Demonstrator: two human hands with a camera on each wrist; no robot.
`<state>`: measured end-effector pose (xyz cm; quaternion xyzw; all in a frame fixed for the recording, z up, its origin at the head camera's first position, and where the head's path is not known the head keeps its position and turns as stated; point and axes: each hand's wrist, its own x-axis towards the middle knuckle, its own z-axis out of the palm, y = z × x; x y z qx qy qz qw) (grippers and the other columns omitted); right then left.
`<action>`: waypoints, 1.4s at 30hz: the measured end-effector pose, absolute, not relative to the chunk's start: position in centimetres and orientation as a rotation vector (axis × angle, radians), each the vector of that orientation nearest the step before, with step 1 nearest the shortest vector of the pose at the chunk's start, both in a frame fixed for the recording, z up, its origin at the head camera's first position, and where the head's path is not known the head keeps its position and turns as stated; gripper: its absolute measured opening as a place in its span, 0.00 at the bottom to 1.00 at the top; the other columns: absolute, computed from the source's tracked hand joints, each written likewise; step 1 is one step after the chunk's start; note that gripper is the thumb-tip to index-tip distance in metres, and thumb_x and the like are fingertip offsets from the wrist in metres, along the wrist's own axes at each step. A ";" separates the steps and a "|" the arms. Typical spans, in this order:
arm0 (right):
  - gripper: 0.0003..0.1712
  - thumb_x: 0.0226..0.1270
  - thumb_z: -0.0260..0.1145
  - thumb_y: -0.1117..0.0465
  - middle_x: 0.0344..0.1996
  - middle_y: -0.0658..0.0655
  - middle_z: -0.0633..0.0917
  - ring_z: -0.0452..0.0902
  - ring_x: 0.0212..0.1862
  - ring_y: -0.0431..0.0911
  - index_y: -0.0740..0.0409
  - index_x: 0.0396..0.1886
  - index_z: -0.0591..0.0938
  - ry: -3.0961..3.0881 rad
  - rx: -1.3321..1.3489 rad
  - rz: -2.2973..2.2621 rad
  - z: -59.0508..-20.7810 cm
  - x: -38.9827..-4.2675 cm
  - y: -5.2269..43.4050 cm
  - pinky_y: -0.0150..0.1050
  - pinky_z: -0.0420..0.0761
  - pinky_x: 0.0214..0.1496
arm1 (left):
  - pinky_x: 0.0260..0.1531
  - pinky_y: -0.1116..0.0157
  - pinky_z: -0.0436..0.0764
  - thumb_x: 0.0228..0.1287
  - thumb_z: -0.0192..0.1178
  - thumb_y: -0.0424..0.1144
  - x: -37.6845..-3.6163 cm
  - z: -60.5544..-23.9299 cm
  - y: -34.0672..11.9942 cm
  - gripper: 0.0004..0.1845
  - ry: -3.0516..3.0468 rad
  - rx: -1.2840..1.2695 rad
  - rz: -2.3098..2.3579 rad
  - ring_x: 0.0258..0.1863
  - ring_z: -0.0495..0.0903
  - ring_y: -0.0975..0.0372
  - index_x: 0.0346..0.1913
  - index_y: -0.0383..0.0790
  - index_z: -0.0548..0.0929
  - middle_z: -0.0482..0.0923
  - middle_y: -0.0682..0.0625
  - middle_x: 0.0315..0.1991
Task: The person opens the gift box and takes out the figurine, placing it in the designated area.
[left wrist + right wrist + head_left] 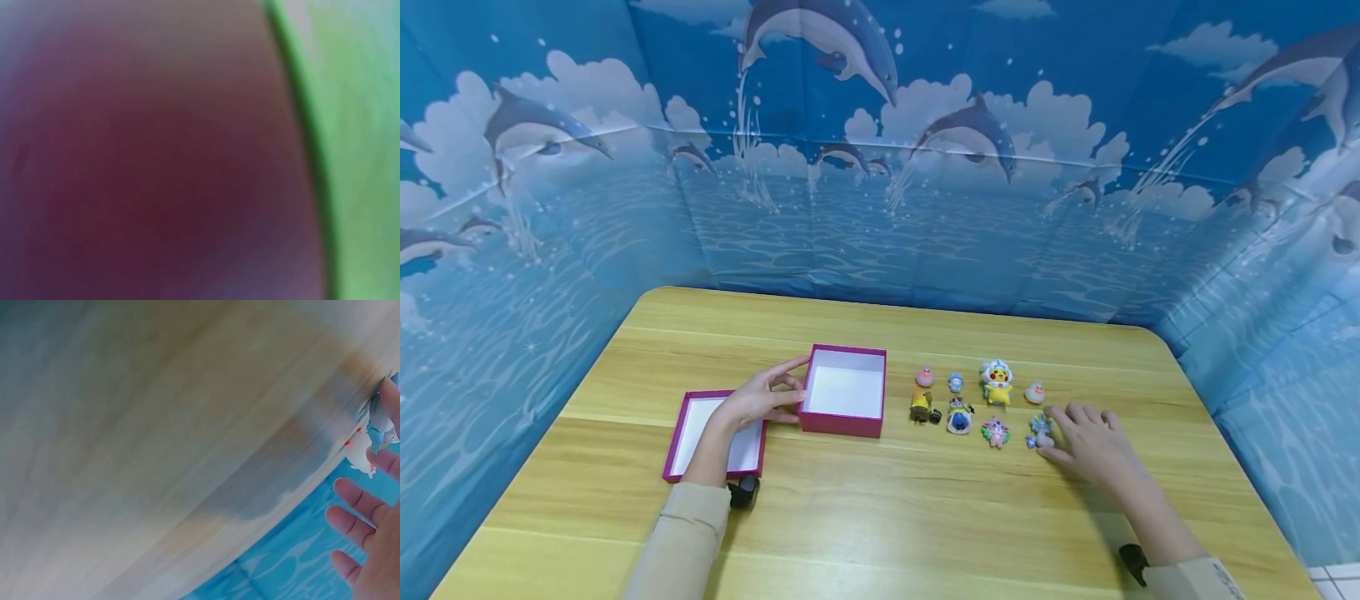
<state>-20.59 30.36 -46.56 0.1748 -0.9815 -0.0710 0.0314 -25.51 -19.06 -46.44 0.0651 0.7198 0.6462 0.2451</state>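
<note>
My left hand (758,398) rests its fingers against the left side of an open magenta box (841,424) with a white inside. In the left wrist view a dark reddish blur fills most of the picture. At the right end of the toy group, my right hand (1092,443) pinches a small grey-blue figurine (1040,432) between thumb and index finger. Its other fingers stand spread in the right wrist view, where the figurine (377,419) is partly cut off by the frame edge.
Beside the grey-blue figurine stand a white-and-orange toy (1034,392), a yellow figure with white hood (997,383) and a pink-green figurine (996,432). Farther left are a blue-white figure (958,416), a yellow-brown figure (921,407) and a pink toy (924,377). The box lid (687,433) lies under my left forearm.
</note>
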 end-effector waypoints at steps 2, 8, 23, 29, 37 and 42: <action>0.35 0.56 0.61 0.38 0.42 0.61 0.74 0.70 0.45 0.59 0.54 0.57 0.70 -3.031 0.533 -0.228 -46.5 -20.6 30.3 0.57 0.68 0.44 | 0.41 0.54 0.81 0.62 0.57 0.33 -25.5 -46.4 -19.1 0.36 1.965 0.176 1.763 0.42 0.76 0.56 0.71 0.48 0.55 0.64 0.40 0.46; 0.35 0.58 0.59 0.37 0.43 0.61 0.74 0.70 0.47 0.60 0.53 0.59 0.70 -3.064 0.522 -0.219 -46.4 -20.4 30.4 0.58 0.68 0.45 | 0.41 0.54 0.81 0.62 0.57 0.33 -25.5 -46.3 -19.0 0.36 1.962 0.170 1.763 0.42 0.76 0.56 0.71 0.48 0.55 0.64 0.41 0.47; 0.36 0.60 0.57 0.37 0.47 0.63 0.73 0.68 0.50 0.61 0.54 0.62 0.67 -3.135 0.492 -0.218 -46.4 -20.2 30.5 0.61 0.66 0.48 | 0.41 0.54 0.81 0.63 0.56 0.33 -25.6 -46.3 -18.8 0.35 1.946 0.183 1.766 0.41 0.76 0.56 0.71 0.48 0.54 0.65 0.41 0.46; 0.37 0.59 0.57 0.37 0.46 0.62 0.73 0.68 0.49 0.60 0.53 0.62 0.67 -3.122 0.485 -0.217 -46.2 -20.2 30.3 0.60 0.66 0.48 | 0.41 0.54 0.81 0.63 0.57 0.33 -25.7 -46.1 -18.9 0.36 1.951 0.178 1.758 0.41 0.75 0.55 0.71 0.48 0.54 0.65 0.41 0.46; 0.38 0.59 0.57 0.36 0.45 0.62 0.74 0.69 0.48 0.60 0.53 0.62 0.67 -3.099 0.492 -0.190 -46.0 -20.4 30.2 0.61 0.67 0.48 | 0.41 0.54 0.81 0.62 0.57 0.33 -25.6 -46.0 -18.9 0.36 1.975 0.144 1.736 0.40 0.75 0.55 0.71 0.48 0.55 0.65 0.41 0.46; 0.38 0.59 0.57 0.36 0.46 0.63 0.74 0.69 0.49 0.61 0.53 0.63 0.65 -3.110 0.487 -0.154 -45.3 -20.4 30.0 0.63 0.66 0.48 | 0.41 0.55 0.81 0.62 0.57 0.33 -25.6 -46.0 -18.8 0.35 1.991 0.129 1.733 0.40 0.76 0.55 0.70 0.47 0.55 0.65 0.41 0.46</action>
